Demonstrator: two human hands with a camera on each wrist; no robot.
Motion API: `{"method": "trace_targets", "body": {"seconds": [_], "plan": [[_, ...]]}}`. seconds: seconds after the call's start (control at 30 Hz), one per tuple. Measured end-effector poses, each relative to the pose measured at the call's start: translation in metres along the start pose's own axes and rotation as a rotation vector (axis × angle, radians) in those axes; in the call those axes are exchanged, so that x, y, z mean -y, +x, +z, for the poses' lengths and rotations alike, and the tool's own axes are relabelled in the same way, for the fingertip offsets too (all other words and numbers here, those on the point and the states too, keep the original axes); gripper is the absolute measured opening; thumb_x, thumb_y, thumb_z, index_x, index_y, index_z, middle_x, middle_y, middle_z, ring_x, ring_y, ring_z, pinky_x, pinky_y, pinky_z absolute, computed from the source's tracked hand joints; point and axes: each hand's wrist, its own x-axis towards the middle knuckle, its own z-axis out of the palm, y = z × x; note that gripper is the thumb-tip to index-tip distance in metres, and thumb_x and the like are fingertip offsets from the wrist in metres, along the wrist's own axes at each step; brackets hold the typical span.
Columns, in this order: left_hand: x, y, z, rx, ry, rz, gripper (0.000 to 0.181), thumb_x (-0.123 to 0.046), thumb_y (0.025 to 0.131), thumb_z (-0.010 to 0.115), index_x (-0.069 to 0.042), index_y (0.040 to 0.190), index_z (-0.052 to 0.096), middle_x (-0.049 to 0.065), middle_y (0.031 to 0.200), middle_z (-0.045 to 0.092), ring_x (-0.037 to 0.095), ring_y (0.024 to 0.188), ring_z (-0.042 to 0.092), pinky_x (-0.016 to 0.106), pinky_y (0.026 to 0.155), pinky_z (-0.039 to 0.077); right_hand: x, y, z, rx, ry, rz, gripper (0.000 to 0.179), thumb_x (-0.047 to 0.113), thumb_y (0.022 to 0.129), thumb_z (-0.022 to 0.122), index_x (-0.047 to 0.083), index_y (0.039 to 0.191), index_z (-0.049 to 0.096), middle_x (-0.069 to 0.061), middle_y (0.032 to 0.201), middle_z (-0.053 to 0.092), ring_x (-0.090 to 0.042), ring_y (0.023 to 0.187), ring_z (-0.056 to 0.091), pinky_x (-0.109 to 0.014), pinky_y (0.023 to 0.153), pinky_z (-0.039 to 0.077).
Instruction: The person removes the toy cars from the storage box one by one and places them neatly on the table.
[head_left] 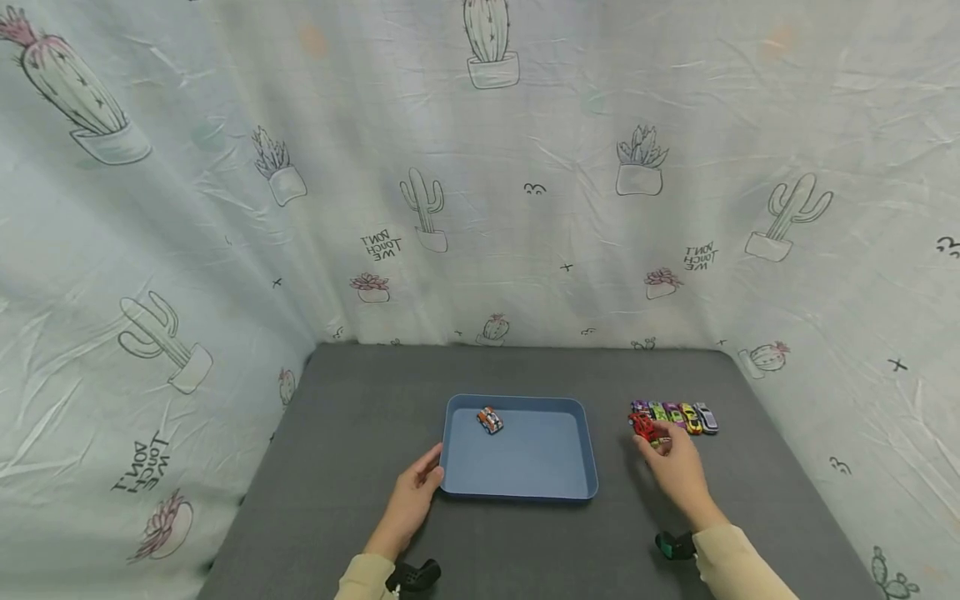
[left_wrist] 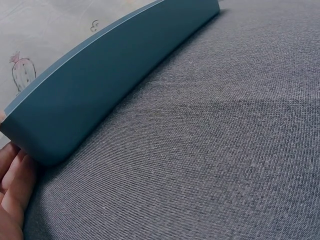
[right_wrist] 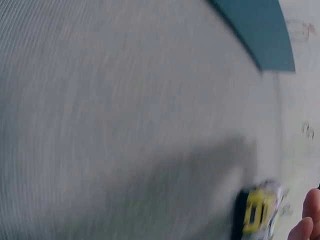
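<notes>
My left hand (head_left: 411, 498) is at the near left corner of a shallow blue tray (head_left: 517, 492), its fingertips touching the outer wall. In the left wrist view, its fingers (left_wrist: 19, 177) lie against the base of the tray's rounded corner. An orange and white toy car (head_left: 491, 420) sits in the tray, towards the far left. Right of the tray, my right hand (head_left: 678, 471) pinches a red toy car (head_left: 643, 427) between thumb and fingers. Only fingertips (right_wrist: 311, 215) of that hand show in the right wrist view; the red car is out of sight there.
Beside the right hand stands a row of several toy cars, among them a yellow one (head_left: 690, 419) and a silver-grey one (head_left: 706, 418) at the right end. A grey cloth covers the table (head_left: 360, 400). Printed curtains (head_left: 525, 250) hang behind and at both sides.
</notes>
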Motion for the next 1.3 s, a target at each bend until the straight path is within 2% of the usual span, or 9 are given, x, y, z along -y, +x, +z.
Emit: {"method": "trace_targets", "body": {"seconds": [0.2, 0.4, 0.53, 0.73, 1.0, 1.3], "plan": [[0.020, 0.009, -0.001, 0.002, -0.026, 0.008, 0.046, -0.010, 0.102, 0.050, -0.006, 0.147, 0.041, 0.019, 0.146, 0.043, 0.033, 0.135, 0.037, 0.049, 0.108, 0.032, -0.023, 0.002, -0.019, -0.041, -0.024, 0.058, 0.056, 0.036, 0.093, 0.065, -0.007, 0.127, 0.051, -0.018, 0.098, 0.057, -0.018, 0.069, 0.054, -0.028, 0.051, 0.044], [0.036, 0.015, 0.000, -0.009, -0.014, -0.004, 0.046, -0.014, 0.102, 0.051, -0.012, 0.147, 0.042, 0.015, 0.146, 0.044, 0.030, 0.135, 0.038, 0.045, 0.109, 0.033, -0.044, 0.002, -0.031, -0.055, -0.027, 0.146, 0.061, 0.037, 0.096, 0.059, -0.011, 0.132, 0.045, -0.028, 0.114, 0.052, -0.030, 0.085, 0.056, -0.030, 0.059, 0.045], [0.036, 0.016, 0.000, -0.021, -0.015, -0.011, 0.045, -0.015, 0.102, 0.051, -0.014, 0.146, 0.044, 0.012, 0.145, 0.046, 0.028, 0.135, 0.039, 0.044, 0.109, 0.033, -0.055, 0.001, -0.033, -0.059, -0.030, 0.208, 0.062, 0.039, 0.097, 0.056, -0.012, 0.131, 0.044, -0.030, 0.116, 0.052, -0.036, 0.091, 0.057, -0.035, 0.061, 0.046], [0.035, 0.014, -0.001, -0.022, -0.004, -0.008, 0.045, -0.015, 0.102, 0.052, -0.014, 0.146, 0.044, 0.012, 0.145, 0.046, 0.028, 0.135, 0.039, 0.046, 0.109, 0.033, -0.065, 0.002, -0.030, -0.053, -0.038, 0.276, 0.064, 0.040, 0.097, 0.055, -0.015, 0.129, 0.044, -0.032, 0.112, 0.052, -0.041, 0.097, 0.053, -0.050, 0.072, 0.045], [0.036, 0.016, 0.000, -0.033, 0.013, -0.003, 0.045, -0.017, 0.102, 0.052, -0.014, 0.146, 0.044, 0.013, 0.145, 0.046, 0.030, 0.134, 0.039, 0.047, 0.108, 0.034, -0.069, 0.003, -0.029, -0.021, -0.053, 0.293, 0.062, 0.037, 0.097, 0.056, -0.016, 0.128, 0.046, -0.034, 0.113, 0.054, -0.044, 0.100, 0.053, -0.056, 0.080, 0.044], [0.037, 0.015, 0.000, -0.038, 0.003, -0.040, 0.045, -0.018, 0.101, 0.053, -0.020, 0.146, 0.045, 0.008, 0.145, 0.046, 0.026, 0.135, 0.038, 0.046, 0.110, 0.032, -0.068, 0.003, -0.029, -0.016, -0.063, 0.287, 0.060, 0.037, 0.096, 0.056, -0.015, 0.125, 0.049, -0.034, 0.112, 0.055, -0.044, 0.101, 0.053, -0.057, 0.082, 0.043]]}}
